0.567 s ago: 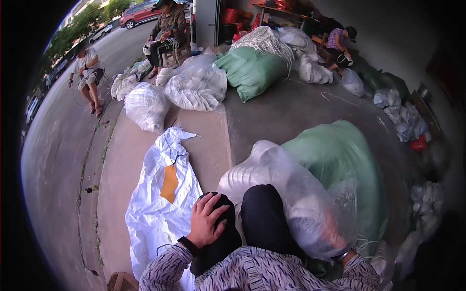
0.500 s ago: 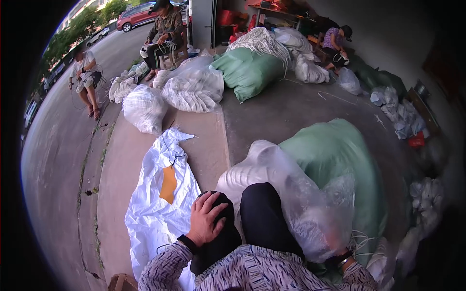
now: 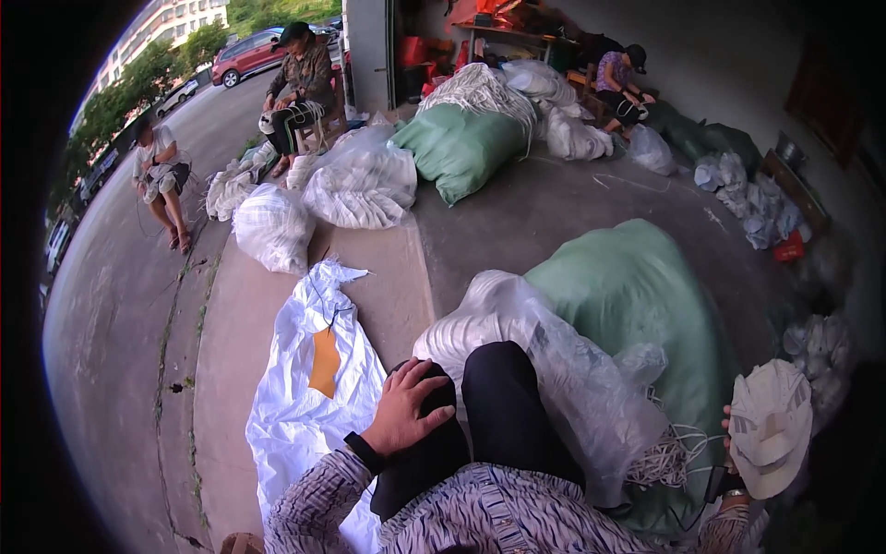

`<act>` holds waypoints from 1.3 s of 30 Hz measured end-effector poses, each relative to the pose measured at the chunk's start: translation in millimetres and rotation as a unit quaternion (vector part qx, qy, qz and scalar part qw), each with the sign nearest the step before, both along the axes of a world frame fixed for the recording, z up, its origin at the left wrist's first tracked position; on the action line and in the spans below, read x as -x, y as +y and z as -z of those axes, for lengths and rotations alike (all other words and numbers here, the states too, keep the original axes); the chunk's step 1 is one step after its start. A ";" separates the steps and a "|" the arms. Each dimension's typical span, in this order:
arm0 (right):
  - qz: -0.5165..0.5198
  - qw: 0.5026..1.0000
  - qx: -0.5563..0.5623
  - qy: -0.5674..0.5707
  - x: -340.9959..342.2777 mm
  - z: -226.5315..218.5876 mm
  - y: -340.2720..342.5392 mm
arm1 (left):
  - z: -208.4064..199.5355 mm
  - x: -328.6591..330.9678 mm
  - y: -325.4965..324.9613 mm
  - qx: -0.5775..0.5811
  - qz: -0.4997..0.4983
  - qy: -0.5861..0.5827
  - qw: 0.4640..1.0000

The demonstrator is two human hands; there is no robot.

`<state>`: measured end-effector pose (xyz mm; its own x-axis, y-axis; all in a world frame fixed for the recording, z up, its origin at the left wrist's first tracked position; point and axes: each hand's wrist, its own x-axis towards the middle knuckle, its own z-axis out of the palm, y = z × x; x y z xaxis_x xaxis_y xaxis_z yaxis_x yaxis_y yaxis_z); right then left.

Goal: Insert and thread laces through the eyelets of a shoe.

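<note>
My left hand (image 3: 410, 406) rests on my left knee (image 3: 422, 466), its fingers spread and holding nothing. Out at the far right, my right hand (image 3: 729, 441) grips a cream-coloured cap (image 3: 772, 429) with darker patches; only part of its fingers shows behind the cap's edge. A clear plastic bag (image 3: 554, 369) with white ribbed pieces inside lies against my right knee (image 3: 503, 388). Beside it bulges a large green sack (image 3: 637, 286), and a tangle of white cords (image 3: 669, 457) hangs out between the two.
A white woven sack (image 3: 305, 415) with an orange patch (image 3: 324, 363) lies left of my legs. Ahead are filled plastic bags (image 3: 360, 180) and another green sack (image 3: 459, 148). Several people sit working farther off, one on a chair (image 3: 300, 88). White bundles (image 3: 817, 355) line the right side.
My right hand has moved right from the clear plastic bag and now holds the cap. The bag's raised top has sunk, showing the cords. My left hand stays on the knee.
</note>
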<state>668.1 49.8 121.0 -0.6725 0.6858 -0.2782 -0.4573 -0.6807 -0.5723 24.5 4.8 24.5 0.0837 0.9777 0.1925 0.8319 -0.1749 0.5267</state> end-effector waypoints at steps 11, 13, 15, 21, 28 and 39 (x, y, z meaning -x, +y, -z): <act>-0.204 0.939 -0.263 -0.086 408.6 35.1 92.9 | -41.4 -42.4 -31.3 0.144 0.034 -0.779 0.610; -0.239 0.915 -0.309 -0.097 466.6 35.6 100.2 | -10.3 -26.1 -43.4 0.151 -0.022 -0.806 0.572; -0.276 0.888 -0.352 -0.108 479.8 54.7 100.7 | -6.2 -27.2 -57.3 0.129 -0.051 -0.833 0.535; -0.337 0.791 -0.489 -0.149 490.3 102.4 91.0 | -13.9 -36.9 -78.3 -0.007 -0.116 -0.799 0.589; -0.189 0.784 -0.490 -0.331 529.2 100.7 148.2 | 20.1 -7.3 -68.4 -0.061 -0.278 -0.573 0.769; -0.118 0.642 -0.689 -0.315 497.4 82.7 79.8 | 0.3 21.1 -69.7 -0.081 -0.296 -0.198 0.931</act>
